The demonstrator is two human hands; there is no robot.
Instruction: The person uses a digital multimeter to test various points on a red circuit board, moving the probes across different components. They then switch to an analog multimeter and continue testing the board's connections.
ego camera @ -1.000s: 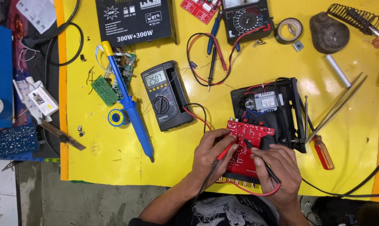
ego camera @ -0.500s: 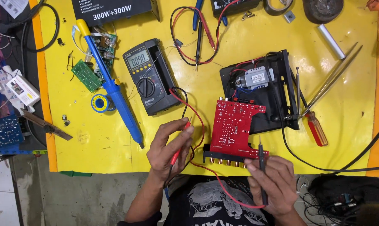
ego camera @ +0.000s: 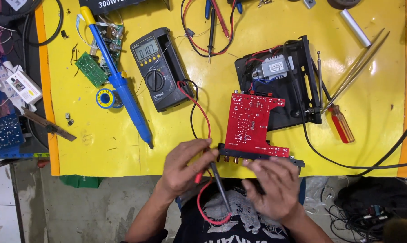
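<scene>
Probes sit in the left hand at the mat's near edge: its fingers are clamped on a red probe and a black probe, whose tip slants down over the lap. The right hand hovers just below the red board, fingers spread and loose, gripping nothing; whether it touches the board's black jack strip I cannot tell. The board lies flat, bare side up, its far corner overlapping the black chassis.

A red lead and a black one curl from the hand up to the multimeter, crossing the gap left of the board. Farther left lies a blue soldering iron, with a solder reel and a green board beside it. Right of the chassis lie tweezers and a screwdriver; a black cable sweeps past toward the right edge. Bare yellow mat lies open between iron and hands.
</scene>
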